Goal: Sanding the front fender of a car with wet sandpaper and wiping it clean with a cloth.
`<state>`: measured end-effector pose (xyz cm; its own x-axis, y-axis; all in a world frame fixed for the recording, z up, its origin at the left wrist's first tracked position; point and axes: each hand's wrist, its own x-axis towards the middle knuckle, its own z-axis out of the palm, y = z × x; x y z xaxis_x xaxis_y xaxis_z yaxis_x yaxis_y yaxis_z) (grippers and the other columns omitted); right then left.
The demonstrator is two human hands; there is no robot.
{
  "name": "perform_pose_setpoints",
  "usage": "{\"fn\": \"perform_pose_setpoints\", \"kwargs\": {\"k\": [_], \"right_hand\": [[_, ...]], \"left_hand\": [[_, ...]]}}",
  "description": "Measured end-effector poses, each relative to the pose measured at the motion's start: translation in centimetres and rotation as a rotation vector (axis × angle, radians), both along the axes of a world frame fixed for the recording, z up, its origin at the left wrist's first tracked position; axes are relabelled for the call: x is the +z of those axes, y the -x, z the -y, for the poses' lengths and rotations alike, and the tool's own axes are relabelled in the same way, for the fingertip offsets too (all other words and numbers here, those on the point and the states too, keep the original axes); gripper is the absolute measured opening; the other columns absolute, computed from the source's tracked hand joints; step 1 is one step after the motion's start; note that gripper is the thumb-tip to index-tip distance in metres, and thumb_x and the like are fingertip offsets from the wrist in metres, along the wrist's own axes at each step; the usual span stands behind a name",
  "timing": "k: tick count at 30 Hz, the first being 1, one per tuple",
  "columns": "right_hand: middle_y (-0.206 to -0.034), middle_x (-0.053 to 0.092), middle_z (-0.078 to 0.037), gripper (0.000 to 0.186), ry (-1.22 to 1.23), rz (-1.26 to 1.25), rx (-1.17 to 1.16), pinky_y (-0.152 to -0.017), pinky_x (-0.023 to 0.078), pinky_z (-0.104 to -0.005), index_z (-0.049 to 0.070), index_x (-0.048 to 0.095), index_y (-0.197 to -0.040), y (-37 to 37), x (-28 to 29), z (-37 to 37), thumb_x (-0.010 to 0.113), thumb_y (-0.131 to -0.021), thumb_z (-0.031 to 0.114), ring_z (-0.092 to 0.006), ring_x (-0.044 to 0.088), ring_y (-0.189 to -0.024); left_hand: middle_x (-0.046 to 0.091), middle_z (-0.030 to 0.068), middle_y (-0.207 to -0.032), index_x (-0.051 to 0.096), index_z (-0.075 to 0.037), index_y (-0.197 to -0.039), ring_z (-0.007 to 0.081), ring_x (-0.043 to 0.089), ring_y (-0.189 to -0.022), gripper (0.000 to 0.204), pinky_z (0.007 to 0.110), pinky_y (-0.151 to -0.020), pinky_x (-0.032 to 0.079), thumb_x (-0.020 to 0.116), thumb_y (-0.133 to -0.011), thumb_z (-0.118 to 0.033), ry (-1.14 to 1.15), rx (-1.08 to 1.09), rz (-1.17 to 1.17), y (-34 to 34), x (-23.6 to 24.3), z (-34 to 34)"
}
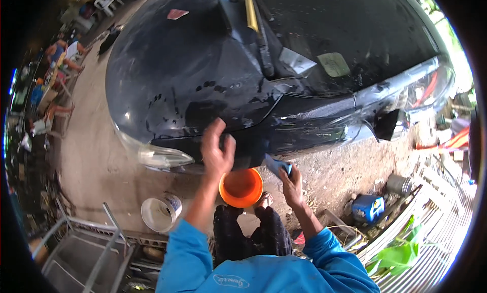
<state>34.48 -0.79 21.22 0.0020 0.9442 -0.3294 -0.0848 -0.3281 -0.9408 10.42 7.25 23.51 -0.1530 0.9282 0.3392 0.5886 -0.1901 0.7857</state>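
The left hand [218, 153] is spread, thumb and fingers apart and slightly blurred, held over the near side of the black car [172, 85]; from where I stand I can't tell whether it touches the paint. The right hand [292, 187] is closed around a blue-grey pad [278, 166], gripping it near the car's lower edge, just beyond the orange bucket [241, 197]. That bucket sits on the ground [345, 167] between both forearms, close to the person's feet. The headlight [170, 157] bounds the left hand's side. A strip of ground runs rightward along the car, edged by a blue container [368, 208]; a pale bucket [175, 207] and metal frame [115, 223] crowd the lower left.
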Motion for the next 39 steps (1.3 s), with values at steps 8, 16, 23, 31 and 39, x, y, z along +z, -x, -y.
{"fn": "perform_pose_setpoints", "kwargs": {"k": [8,16,23,31,39], "right_hand": [[-0.076,0.066,-0.01,0.028,0.099,0.512,0.523,-0.063,0.05,-0.033,-0.003,0.066,-0.093,4.4,-0.5,3.3,0.079,-0.083,0.019,-0.0121,0.059,-0.069],[-0.074,0.068,-0.008,0.012,-0.375,0.42,0.68,-0.062,0.052,-0.0282,-0.001,0.067,-0.093,8.6,0.7,-6.4,0.074,-0.085,0.005,-0.0129,0.066,-0.068],[-0.081,0.069,-0.007,0.006,-0.975,0.389,0.836,-0.07,0.053,-0.0254,-0.003,0.064,-0.097,18.9,7.2,-21.5,0.059,-0.094,-0.006,-0.0112,0.067,-0.074],[-0.078,0.07,-0.008,0.01,-1.13,0.141,0.954,-0.066,0.051,-0.0254,-0.002,0.068,-0.102,28.3,1.7,-28.9,0.068,-0.092,0.002,-0.0107,0.067,-0.072],[-0.076,0.07,-0.008,0.013,-1.023,0.188,1.04,-0.064,0.051,-0.0264,-0.002,0.07,-0.101,29.0,3.0,-27.8,0.069,-0.092,0.008,-0.0096,0.064,-0.067]], "left_hand": [[0.07,0.0015,-0.093,0.067,0.0,-0.109,0.009,0.065,-0.079,0.02,0.028,-0.065,0.055,0.073,-0.092,-0.01,0.728,0.169,1.39,-5.2,-5.0,19.4],[0.07,0.0035,-0.091,0.066,0.002,-0.103,0.0114,0.066,-0.082,0.018,0.029,-0.071,0.055,0.073,-0.086,0.001,0.348,0.415,1.082,2.7,-4.0,16.6],[0.064,0.0193,-0.124,0.059,-0.006,-0.118,0.0363,0.068,-0.096,0.044,0.038,-0.081,0.055,0.069,-0.077,0.005,-0.074,0.817,0.23,3.2,-4.1,7.0],[0.034,0.0258,-0.158,0.035,0.005,-0.151,0.0386,0.036,-0.144,0.082,0.051,-0.117,0.025,0.071,-0.083,-0.025,0.167,0.913,-0.261,-1.6,-9.5,1.2],[0.04,0.0255,-0.155,0.04,0.008,-0.147,0.036,0.036,-0.146,0.06,0.059,-0.121,0.019,0.052,-0.097,-0.024,0.381,1.15,-0.465,14.6,-7.6,0.1]]}}
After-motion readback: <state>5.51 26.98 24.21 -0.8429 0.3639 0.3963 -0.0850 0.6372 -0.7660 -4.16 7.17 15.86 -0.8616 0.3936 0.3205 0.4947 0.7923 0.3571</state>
